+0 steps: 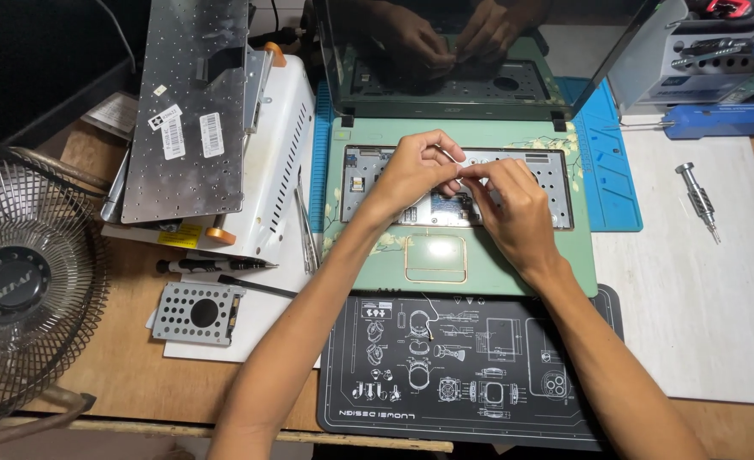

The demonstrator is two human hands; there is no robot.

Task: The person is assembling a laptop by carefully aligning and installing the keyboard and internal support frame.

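Laptop (458, 255), green floral case, centre frame, lid open, on blue mat (611, 183). Keyboard (191, 102) already removed, lying face-down upper left on a white casing (279, 170); bare metal keyboard tray (547, 175) exposed.

Left hand (415, 170) and right hand (513, 209): both over the tray, fingertips pinched together on a small pale part, possibly a ribbon cable; too small to identify.

Drive caddy (196, 313), lower left, already out. Screwdriver (699, 200) lies unused, right. Black mat (470, 366) below. Fan (19, 281), far left.

Status: disassembly partly done; palm rest and lid remain attached.
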